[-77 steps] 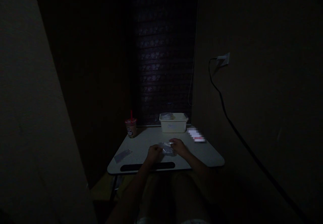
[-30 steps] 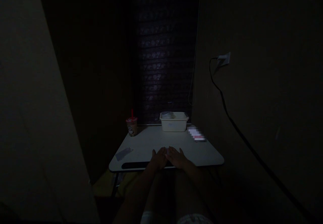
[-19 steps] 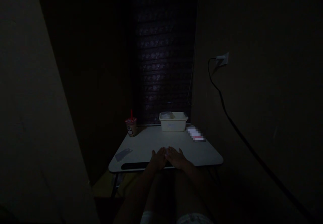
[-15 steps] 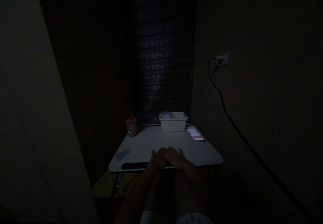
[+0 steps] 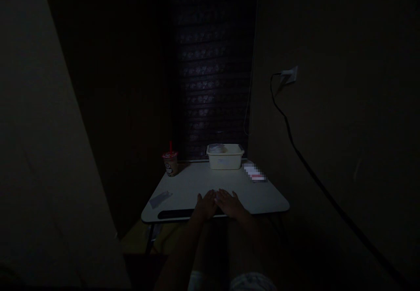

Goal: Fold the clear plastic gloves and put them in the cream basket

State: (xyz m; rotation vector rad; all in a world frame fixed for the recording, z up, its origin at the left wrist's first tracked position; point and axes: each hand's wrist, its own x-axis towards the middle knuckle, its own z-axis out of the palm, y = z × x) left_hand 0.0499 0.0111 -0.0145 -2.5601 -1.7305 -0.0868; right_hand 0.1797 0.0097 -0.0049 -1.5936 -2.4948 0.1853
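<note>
In dim light, my left hand [image 5: 206, 204] and my right hand [image 5: 229, 203] lie flat, palms down, at the near edge of a small white folding table [image 5: 193, 184]. Their fingertips meet or nearly meet, and the thumbs stick out to the sides. Neither hand holds anything that shows. Beneath and beside them runs the table's black slot [image 5: 175, 214], partly covered by my hands. Left of my hands lies a flat greyish packet [image 5: 160, 199]. Farther back stands a cup [image 5: 171, 166] with a red lid and red straw, a panda-like picture on its side.
A cream plastic basin [image 5: 225, 162] with clear plastic [image 5: 215, 149] inside stands at the back. To its right lies a pixelated flat item [image 5: 254, 173]. A black cable [image 5: 305, 164] hangs from a wall socket [image 5: 290, 75] on the right. Dark blinds [image 5: 203, 85] cover the back.
The whole view has shifted very slightly upward. My hands rest in the same place on the table, and no object has moved.
</note>
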